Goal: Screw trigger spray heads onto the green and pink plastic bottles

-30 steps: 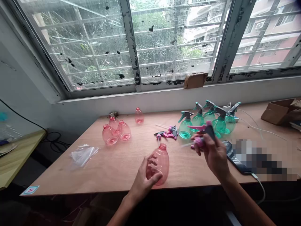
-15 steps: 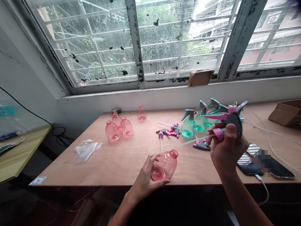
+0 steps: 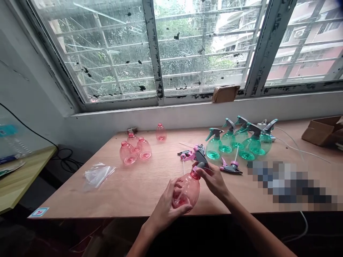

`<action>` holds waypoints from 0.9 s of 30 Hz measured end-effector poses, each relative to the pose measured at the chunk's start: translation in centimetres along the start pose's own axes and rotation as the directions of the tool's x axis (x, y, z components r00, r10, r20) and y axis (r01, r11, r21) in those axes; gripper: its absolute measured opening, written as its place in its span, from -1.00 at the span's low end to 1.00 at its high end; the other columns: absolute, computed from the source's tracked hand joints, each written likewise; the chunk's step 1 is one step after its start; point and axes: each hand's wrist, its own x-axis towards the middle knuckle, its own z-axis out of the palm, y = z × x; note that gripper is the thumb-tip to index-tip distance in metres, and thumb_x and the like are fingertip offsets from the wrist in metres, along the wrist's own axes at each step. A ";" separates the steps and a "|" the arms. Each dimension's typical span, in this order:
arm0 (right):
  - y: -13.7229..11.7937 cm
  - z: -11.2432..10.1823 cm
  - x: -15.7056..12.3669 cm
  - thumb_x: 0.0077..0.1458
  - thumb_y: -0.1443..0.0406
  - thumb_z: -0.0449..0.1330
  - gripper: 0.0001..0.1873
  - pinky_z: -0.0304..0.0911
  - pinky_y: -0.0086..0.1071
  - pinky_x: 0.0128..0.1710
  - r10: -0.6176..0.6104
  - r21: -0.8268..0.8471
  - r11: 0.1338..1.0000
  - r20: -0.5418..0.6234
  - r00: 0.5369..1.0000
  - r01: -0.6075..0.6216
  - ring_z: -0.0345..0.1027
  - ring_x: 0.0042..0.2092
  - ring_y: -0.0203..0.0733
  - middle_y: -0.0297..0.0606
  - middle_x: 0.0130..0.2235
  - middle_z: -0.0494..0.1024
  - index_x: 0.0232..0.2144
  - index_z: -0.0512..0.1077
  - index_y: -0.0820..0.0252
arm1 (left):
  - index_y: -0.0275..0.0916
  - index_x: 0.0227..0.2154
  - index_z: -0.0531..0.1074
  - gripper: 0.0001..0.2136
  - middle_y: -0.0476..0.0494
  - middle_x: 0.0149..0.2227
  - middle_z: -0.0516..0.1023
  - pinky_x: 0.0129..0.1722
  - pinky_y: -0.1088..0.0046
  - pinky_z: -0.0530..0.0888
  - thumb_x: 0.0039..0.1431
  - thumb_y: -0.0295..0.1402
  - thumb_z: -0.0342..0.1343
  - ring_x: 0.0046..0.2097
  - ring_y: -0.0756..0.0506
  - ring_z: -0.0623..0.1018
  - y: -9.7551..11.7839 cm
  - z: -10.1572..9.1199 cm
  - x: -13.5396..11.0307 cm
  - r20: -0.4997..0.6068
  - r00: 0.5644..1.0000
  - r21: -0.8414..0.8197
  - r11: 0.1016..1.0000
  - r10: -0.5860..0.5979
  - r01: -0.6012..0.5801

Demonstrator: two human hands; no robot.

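Observation:
My left hand [image 3: 171,201] is wrapped round a clear pink spray bottle [image 3: 189,189], held tilted just above the table's front edge. At the bottle's neck, my right hand [image 3: 213,178] grips a grey and pink trigger spray head [image 3: 200,162]. The head's pink collar sits at the mouth, and its tube is hard to make out through the plastic. Behind the bottle lie several loose spray heads [image 3: 187,155]. Another grey and pink spray head [image 3: 232,167] rests right of my right hand, its tube pointing up.
Several green spray bottles with heads [image 3: 213,148] stand at the back right. Headless pink bottles [image 3: 144,148] stand at the back left, one apart [image 3: 161,132]. Plastic bags [image 3: 99,175] lie at left. A cardboard box [image 3: 321,130] and white cables [image 3: 308,151] are at right.
My right hand has brought the spray head down and left from mid-air to the pink bottle's mouth. The left hand still holds the bottle in nearly the same place.

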 end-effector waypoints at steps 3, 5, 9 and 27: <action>0.6 0.3 0.0 0.10 -0.02 0.44 -0.63 0.45 -0.30 -0.32 -0.001 -0.011 1.000 0.038 0.999 0.001 0.50 -0.33 -0.09 -0.25 -0.34 0.65 -0.28 0.64 0.14 | -0.06 0.34 0.22 -0.27 -0.20 0.18 0.46 0.29 0.12 0.36 0.17 -0.31 0.40 0.22 -0.32 0.47 0.1 0.1 0.0 -0.008 1.000 -0.014 1.000 -0.011 0.011; 0.5 0.2 -0.1 0.04 0.05 0.51 -0.68 0.43 -0.26 -0.21 -0.010 -0.026 1.000 0.079 0.997 0.012 0.51 -0.26 -0.05 -0.23 -0.29 0.67 -0.26 0.66 0.13 | -0.07 0.35 0.21 -0.26 -0.22 0.20 0.45 0.32 0.08 0.32 0.16 -0.33 0.41 0.25 -0.34 0.44 0.1 0.1 0.0 -0.007 1.000 -0.019 1.000 -0.021 0.021; 0.3 0.0 -0.5 0.05 0.09 0.51 -0.73 0.39 -0.22 -0.15 -0.037 -0.009 0.999 0.089 0.995 0.038 0.51 -0.23 -0.01 -0.23 -0.28 0.69 -0.26 0.67 0.10 | -0.08 0.41 0.13 -0.01 -0.28 0.31 0.38 0.37 0.02 0.27 -0.04 -0.30 0.55 0.30 -0.39 0.40 0.4 0.2 -0.1 0.056 0.997 -0.041 0.998 -0.048 0.050; 3.5 -2.2 -5.1 0.11 -0.09 0.39 -0.55 0.07 -0.44 -0.62 0.325 0.149 0.945 -0.359 0.875 -0.290 0.10 -0.58 -0.31 -0.48 -0.55 0.35 -0.37 0.50 0.17 | -0.23 0.20 0.39 -0.35 -0.29 0.12 0.56 0.26 0.08 0.38 0.15 -0.02 0.41 0.20 -0.37 0.50 -0.9 1.6 2.5 0.063 0.985 -0.387 0.906 -0.157 0.170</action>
